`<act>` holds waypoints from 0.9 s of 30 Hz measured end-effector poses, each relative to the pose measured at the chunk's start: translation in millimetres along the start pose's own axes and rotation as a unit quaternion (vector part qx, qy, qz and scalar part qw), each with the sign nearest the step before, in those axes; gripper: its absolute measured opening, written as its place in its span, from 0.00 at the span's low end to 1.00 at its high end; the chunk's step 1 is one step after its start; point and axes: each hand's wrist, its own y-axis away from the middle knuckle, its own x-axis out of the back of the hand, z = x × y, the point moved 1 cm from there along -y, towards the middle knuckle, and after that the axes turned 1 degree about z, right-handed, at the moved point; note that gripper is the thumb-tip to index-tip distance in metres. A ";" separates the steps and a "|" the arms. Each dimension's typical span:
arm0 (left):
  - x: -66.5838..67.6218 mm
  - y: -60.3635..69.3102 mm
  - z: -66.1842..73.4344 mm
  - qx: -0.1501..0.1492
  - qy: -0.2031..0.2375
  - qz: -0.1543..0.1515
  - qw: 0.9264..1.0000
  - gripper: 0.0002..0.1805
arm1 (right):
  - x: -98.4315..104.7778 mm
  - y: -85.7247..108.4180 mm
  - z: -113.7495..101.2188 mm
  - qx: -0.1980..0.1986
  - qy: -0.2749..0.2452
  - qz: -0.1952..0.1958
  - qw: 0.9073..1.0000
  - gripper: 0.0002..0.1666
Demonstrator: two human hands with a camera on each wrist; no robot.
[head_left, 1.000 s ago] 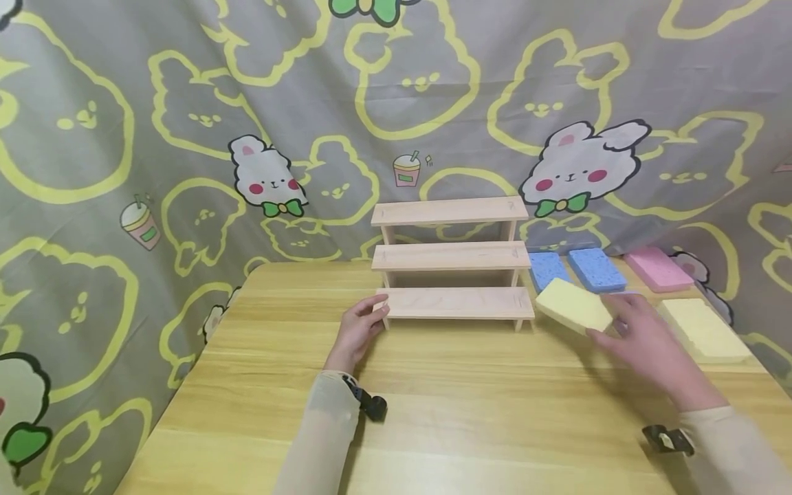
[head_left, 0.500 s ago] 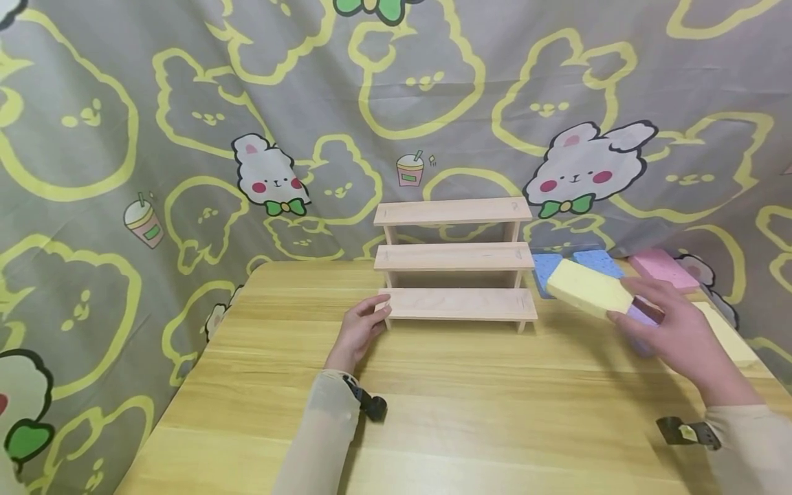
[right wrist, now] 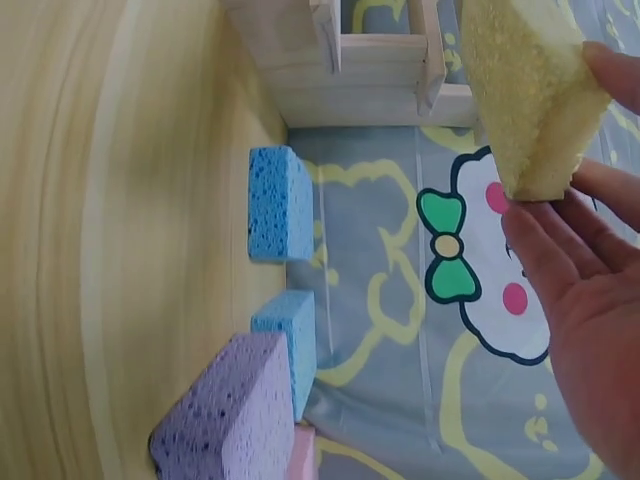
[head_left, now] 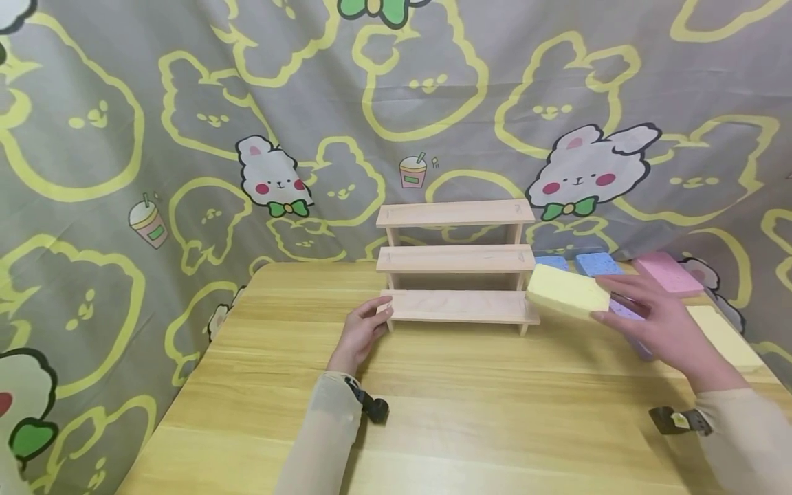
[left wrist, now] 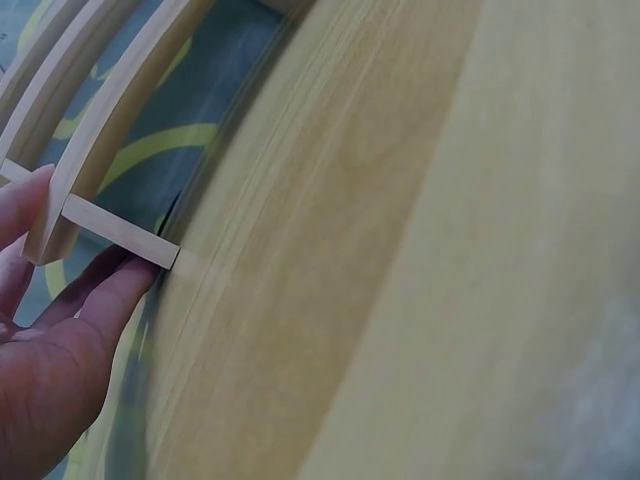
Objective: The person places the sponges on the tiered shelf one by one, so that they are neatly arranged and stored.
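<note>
A three-step wooden display shelf (head_left: 456, 260) stands on the table against the curtain, its steps bare. My left hand (head_left: 359, 333) grips the left end of its lowest step; in the left wrist view the thumb lies on the board (left wrist: 65, 205) and fingers reach to the leg below. At the shelf's right end, my right hand (head_left: 671, 323) pinches a yellow sponge (head_left: 566, 289) by its right edge, raised off the table. In the right wrist view that sponge (right wrist: 530, 95) sits between thumb and fingertips. Whether it touches the lowest step, I cannot tell.
Behind the raised sponge lie two blue sponges (head_left: 599, 264) and a pink sponge (head_left: 667, 272). A purple sponge (head_left: 628, 316) is partly hidden by my right hand. Another yellow sponge (head_left: 724, 337) lies near the table's right edge. The patterned curtain (head_left: 433, 89) hangs behind.
The yellow sponge in my right hand rose and shifted right, then came back left to the shelf's end. More of the purple sponge shows. My left hand keeps its hold on the shelf.
</note>
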 end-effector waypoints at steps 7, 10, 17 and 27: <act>-0.1 0.7 -1.0 0.001 0.000 0.003 1.000 0.19 | -11.2 -10.4 -6.9 0.010 -0.028 -0.013 0.999 0.33; -0.9 1.1 -1.0 0.000 0.006 0.003 1.000 0.19 | -15.9 -14.6 -9.2 0.008 -0.044 -0.020 0.999 0.34; -1.9 1.6 -1.5 0.000 0.012 0.002 1.000 0.18 | -25.6 -23.7 -15.0 0.005 -0.079 -0.042 0.996 0.34; -0.5 0.8 -1.6 -0.002 0.012 -0.002 1.000 0.20 | -31.9 -47.6 -28.7 -0.017 -0.065 -0.083 0.994 0.36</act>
